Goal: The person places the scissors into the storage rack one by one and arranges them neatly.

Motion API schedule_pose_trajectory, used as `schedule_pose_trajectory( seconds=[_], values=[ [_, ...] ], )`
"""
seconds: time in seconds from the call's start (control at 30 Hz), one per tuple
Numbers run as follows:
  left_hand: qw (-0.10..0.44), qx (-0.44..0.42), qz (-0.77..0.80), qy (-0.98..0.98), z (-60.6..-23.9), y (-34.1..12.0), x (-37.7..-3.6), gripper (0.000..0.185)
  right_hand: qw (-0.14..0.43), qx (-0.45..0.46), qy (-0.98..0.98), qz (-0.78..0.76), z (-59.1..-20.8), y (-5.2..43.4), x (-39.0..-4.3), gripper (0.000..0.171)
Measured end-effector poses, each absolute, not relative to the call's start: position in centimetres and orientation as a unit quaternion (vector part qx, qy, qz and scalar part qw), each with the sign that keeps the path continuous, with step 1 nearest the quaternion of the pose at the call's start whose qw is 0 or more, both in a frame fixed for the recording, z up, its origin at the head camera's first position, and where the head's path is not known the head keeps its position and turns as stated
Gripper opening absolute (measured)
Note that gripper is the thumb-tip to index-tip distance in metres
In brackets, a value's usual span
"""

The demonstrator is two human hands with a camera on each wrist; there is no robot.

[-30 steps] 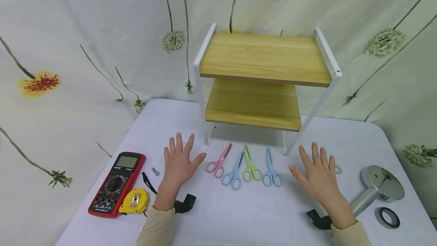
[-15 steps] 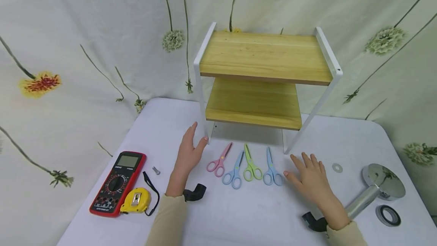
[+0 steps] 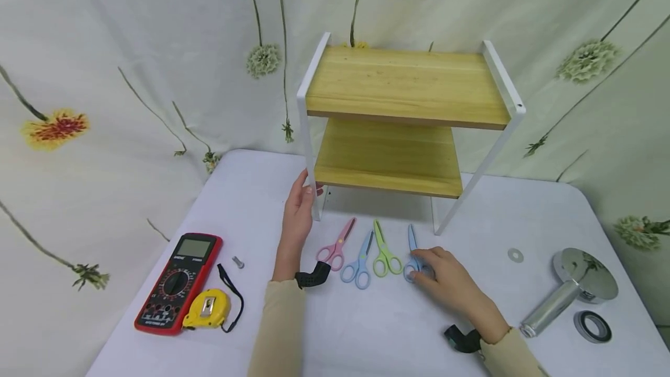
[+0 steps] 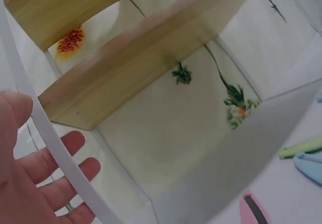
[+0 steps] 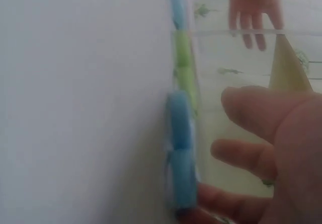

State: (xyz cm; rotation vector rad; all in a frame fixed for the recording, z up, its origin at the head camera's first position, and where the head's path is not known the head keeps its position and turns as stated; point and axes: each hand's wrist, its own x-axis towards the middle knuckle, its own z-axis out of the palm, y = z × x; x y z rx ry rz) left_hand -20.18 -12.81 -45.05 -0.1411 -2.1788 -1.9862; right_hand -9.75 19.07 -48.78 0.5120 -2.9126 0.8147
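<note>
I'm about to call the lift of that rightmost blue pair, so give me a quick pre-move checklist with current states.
1. Right hand on the rightmost blue scissors: ok, fingers touch the handle loops.
2. Firm grip on them: cannot tell, the fingers hide the loops.
3. Left hand at the shelf rack: ok, it rests against the front left white leg.
4. Green scissors apart from the blue pair: ok, a gap shows.
5. Rack's lower shelf bare: ok.
6. Scissors blades closed: ok.

White table (image 3: 366,336); pale flower-printed curtain (image 3: 131,63) hanging behind it.
</note>
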Motion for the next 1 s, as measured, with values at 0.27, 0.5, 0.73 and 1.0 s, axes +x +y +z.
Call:
schedule_pose_trajectory(
  seconds=[0.27,0.5,0.73,1.0],
  values=[
    [0.124,-0.061,-0.678,-0.722,-45.1,-12.5,-20.4,0.04,0.037,0.177,-0.949,0.259,-49.5,18.5,-9.7,0.032],
    [0.148,-0.069,-0.689,-0.706,-45.0,-12.2,-21.0,0.036,0.032,0.161,-0.948,0.274,-49.3,19.0,-9.9,0.03],
    [0.144,-0.049,-0.679,-0.718,-44.9,-12.0,-21.0,0.036,-0.026,0.119,-0.946,0.3,-48.6,19.3,-9.9,0.031],
    [0.139,-0.039,-0.684,-0.715,-45.0,-12.0,-21.0,0.035,-0.078,0.071,-0.922,0.372,-48.4,19.5,-9.9,0.038]
  ],
)
